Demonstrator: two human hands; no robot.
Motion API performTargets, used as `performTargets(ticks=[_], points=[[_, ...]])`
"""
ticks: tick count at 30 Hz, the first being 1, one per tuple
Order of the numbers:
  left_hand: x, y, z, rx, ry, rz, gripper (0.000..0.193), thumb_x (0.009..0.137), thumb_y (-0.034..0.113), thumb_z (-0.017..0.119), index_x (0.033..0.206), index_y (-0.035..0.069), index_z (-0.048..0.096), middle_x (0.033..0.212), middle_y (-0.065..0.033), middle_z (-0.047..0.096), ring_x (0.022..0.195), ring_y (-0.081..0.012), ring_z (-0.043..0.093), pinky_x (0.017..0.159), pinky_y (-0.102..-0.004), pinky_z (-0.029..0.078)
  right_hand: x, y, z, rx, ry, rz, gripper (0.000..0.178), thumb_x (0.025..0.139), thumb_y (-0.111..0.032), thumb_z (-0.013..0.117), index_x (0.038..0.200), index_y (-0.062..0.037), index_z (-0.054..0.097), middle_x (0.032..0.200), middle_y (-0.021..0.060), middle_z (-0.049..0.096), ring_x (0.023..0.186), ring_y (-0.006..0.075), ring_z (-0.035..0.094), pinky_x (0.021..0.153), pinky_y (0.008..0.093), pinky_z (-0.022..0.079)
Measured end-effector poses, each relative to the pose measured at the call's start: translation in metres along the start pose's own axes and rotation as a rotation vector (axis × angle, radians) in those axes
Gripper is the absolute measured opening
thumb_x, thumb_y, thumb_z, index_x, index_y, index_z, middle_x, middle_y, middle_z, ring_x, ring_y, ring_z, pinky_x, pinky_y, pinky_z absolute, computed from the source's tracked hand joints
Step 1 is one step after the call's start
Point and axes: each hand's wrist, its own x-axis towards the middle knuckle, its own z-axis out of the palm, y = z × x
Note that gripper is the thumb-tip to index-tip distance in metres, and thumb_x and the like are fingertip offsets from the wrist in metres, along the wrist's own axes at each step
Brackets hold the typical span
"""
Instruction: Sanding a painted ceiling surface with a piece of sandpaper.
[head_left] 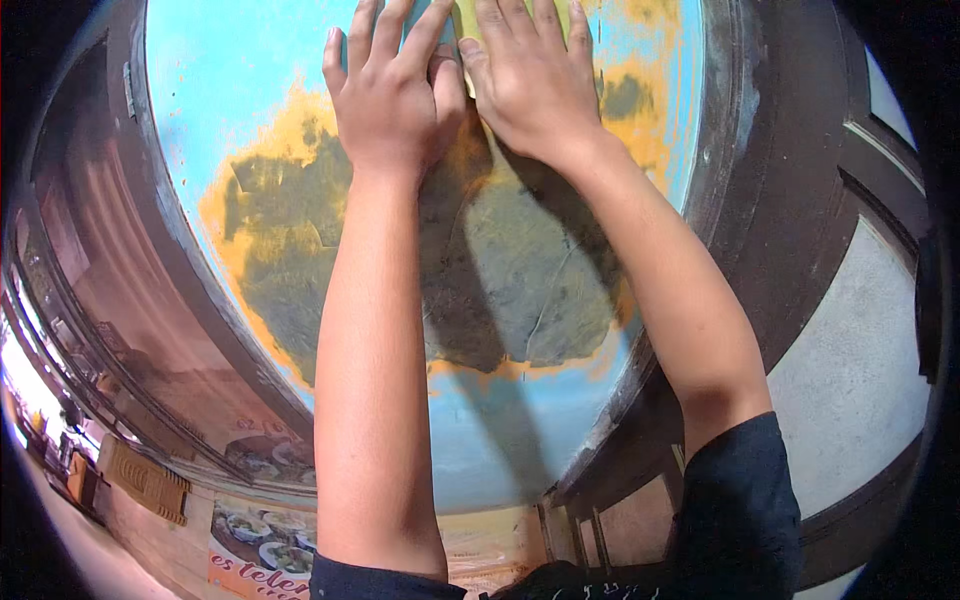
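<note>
Passable from six upward, between the left forearm (368, 330) and right forearm (670, 270), over the grey patch (545, 285) of the painted panel (215, 80); roomy too at ten, across bare blue. Blocked at twelve by the left hand (395, 95) and right hand (535, 90), nearly touching. Bounded at nine and two by dark frame (735, 130).

Two hands show, one left hand (395, 110) and one right hand (540, 100), with five fingers counted on each, thumbs included, some tips cut by the upper edge. There are two bare forearms (370, 370) and two dark sleeves (740, 490). One yellowish sheet (464, 20) can be counted at the hands, and one painted panel (480, 450) with one large grey patch (540, 290). Toward the lower left are one slatted wooden piece (147, 485) and two food pictures (262, 535).
</note>
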Motion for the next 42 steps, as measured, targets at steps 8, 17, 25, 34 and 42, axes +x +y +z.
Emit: performTargets(ticks=[8, 17, 25, 34, 42], points=[[0.002, 0.001, 0.0, 0.013, -0.028, 0.016, 0.056, 0.087, 0.023, 0.056, 0.142, 0.018, 0.063, 0.152, -0.0098, 0.055, 0.147, -0.0346, 0.042, 0.121, -0.0531, 0.027, 0.022, -0.004, -0.02, -0.098, -0.076, 0.071, 0.068, 0.11, -0.04, 0.028, 0.167, -0.0057, 0.012, 0.175, 0.0102, 0.01, 0.161, 0.0306, 0.009, 0.129, 0.0524, 0.005], [-0.002, -0.001, 0.01, -0.019, 0.06, 0.08, 0.048, 0.092, 0.024, 0.057, 0.14, 0.029, 0.066, 0.152, 0.0011, 0.056, 0.147, -0.0276, 0.043, 0.124, -0.0523, 0.024, -0.001, -0.003, 0.014, -0.033, 0.139, 0.063, 0.068, 0.109, -0.038, 0.032, 0.165, -0.0031, 0.017, 0.175, 0.0137, 0.01, 0.161, 0.0321, 0.008, 0.129, 0.0543, 0.005], [0.0, 0.0, 0.006, 0.004, 0.04, 0.08, 0.049, 0.093, 0.024, 0.057, 0.141, 0.03, 0.064, 0.153, 0.0012, 0.055, 0.147, -0.0289, 0.043, 0.123, -0.0526, 0.024, 0.017, 0.004, -0.012, -0.073, 0.091, 0.065, 0.067, 0.11, -0.038, 0.028, 0.165, -0.0018, 0.015, 0.175, 0.014, 0.009, 0.161, 0.032, 0.008, 0.129, 0.0539, 0.004], [-0.001, 0.001, 0.009, -0.028, 0.038, 0.086, 0.049, 0.092, 0.023, 0.057, 0.14, 0.03, 0.065, 0.154, 0.0015, 0.054, 0.148, -0.0284, 0.043, 0.123, -0.0526, 0.025, 0.005, 0.032, -0.009, -0.001, 0.047, 0.05, 0.069, 0.109, -0.041, 0.034, 0.166, -0.0046, 0.018, 0.174, 0.0114, 0.013, 0.161, 0.0298, 0.01, 0.129, 0.051, 0.004], [-0.002, -0.008, 0.005, -0.031, 0.042, 0.106, 0.046, 0.094, 0.024, 0.056, 0.138, 0.028, 0.066, 0.153, 0.0006, 0.055, 0.148, -0.0281, 0.043, 0.123, -0.0515, 0.024, -0.01, 0.03, -0.017, 0.048, -0.023, 0.088, 0.07, 0.11, -0.041, 0.033, 0.166, -0.0043, 0.014, 0.175, 0.012, 0.011, 0.161, 0.03, 0.009, 0.129, 0.0515, 0.005]])
